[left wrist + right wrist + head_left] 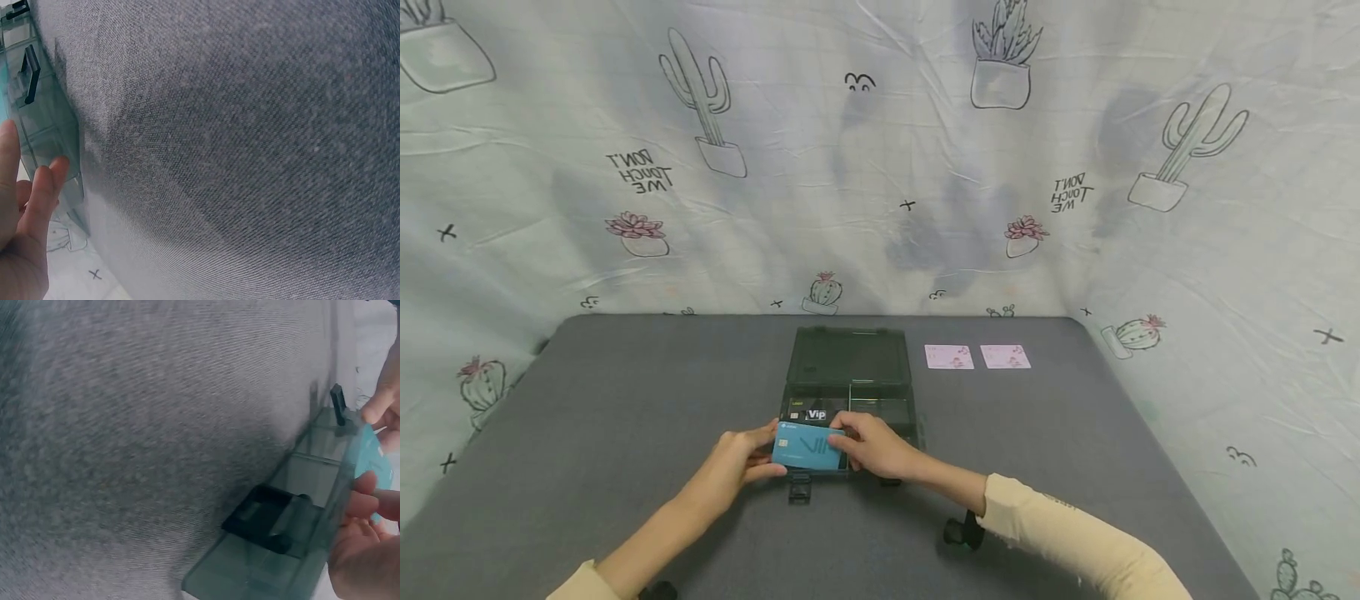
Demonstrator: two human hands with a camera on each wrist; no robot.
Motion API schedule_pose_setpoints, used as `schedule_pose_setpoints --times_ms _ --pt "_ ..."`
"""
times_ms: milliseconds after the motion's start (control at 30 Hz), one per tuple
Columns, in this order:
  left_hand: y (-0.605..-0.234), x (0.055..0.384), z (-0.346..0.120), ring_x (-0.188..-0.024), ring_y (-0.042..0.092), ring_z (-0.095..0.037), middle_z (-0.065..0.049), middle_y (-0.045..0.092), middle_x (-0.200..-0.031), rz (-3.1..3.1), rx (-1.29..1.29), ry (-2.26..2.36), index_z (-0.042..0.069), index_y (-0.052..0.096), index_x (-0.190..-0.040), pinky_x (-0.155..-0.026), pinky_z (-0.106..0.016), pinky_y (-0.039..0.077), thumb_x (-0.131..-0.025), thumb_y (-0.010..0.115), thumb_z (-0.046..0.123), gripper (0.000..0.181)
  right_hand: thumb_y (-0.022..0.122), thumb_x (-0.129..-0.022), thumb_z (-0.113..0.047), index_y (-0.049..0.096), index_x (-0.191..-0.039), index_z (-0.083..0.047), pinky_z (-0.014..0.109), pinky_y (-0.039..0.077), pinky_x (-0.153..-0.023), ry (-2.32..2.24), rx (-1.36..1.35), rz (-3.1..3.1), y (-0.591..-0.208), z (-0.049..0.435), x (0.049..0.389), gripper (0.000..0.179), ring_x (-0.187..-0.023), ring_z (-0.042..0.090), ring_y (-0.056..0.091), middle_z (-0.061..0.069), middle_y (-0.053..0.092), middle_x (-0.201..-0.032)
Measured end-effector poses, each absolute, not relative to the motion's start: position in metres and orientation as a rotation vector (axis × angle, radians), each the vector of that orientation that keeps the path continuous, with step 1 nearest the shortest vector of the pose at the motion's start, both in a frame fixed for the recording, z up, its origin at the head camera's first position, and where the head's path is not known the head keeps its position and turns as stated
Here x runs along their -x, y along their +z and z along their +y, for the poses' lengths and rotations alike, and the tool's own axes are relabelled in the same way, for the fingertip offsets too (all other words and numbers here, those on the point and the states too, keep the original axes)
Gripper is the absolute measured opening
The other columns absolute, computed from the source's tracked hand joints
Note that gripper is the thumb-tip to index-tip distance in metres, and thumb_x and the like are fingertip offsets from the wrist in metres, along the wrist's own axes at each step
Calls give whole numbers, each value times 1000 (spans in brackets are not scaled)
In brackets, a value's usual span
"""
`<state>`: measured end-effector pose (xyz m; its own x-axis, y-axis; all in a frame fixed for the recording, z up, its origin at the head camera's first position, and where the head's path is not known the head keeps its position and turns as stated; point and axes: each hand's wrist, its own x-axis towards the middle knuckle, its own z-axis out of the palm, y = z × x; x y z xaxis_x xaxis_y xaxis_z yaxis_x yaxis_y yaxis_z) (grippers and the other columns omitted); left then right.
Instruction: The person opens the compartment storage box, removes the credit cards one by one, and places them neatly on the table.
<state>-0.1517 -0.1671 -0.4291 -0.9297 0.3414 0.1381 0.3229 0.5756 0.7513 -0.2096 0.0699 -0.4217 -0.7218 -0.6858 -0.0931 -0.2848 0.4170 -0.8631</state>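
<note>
A blue card (pixel 805 447) lies over the front left compartment of a dark green see-through box (pixel 850 358), whose lid is tipped back. My right hand (pixel 880 448) pinches the card at its right end between thumb and fingers. In the right wrist view the blue card (pixel 370 453) shows above the box wall (pixel 312 472). My left hand (pixel 726 467) is at the card's left end, fingers spread along the box's left side; whether it touches card or box, I cannot tell. Behind the blue card, a black card marked "Vip" (pixel 797 408) sits in the back left compartment.
Two pink cards (pixel 949 357) lie side by side on the grey table (pixel 1037 433), right of the lid. Two black latches (pixel 800 489) hang at the box front. A patterned white cloth (pixel 850 167) encloses the table's back and sides.
</note>
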Motion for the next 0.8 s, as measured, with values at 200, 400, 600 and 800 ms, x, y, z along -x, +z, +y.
schedule_pose_setpoints --times_ms 200,400,600,800 --pt "-433 152 -167 -89 69 -32 -36 49 -127 2801 -546 1261 -20 55 -120 -69 -26 59 -78 77 9 55 50 -100 -3 54 -136 -10 17 34 -40 -1261 910 2210 -429 70 212 37 -44 8 42 -1 46 -55" --pt "-434 150 -167 -86 70 -33 -36 50 -124 2840 -553 1237 -20 56 -118 -68 -27 60 -75 78 6 55 55 -98 -7 60 -133 -12 15 33 -43 -1264 940 2203 -434 70 212 35 -47 3 36 -3 54 -79" --pt "-434 151 -167 -85 69 -33 -37 49 -125 2831 -559 1236 -20 55 -119 -68 -27 60 -76 78 6 55 78 -82 -13 67 -120 -5 15 31 -44 -1338 906 2180 -435 69 210 41 -48 3 33 -4 50 -70" --pt "-434 149 -166 -85 70 -33 -36 51 -124 2842 -571 1253 -21 56 -118 -68 -25 59 -75 78 5 55 80 -77 -10 70 -108 -6 14 39 -49 -1339 802 2159 -432 70 209 32 -55 2 43 -4 56 -77"
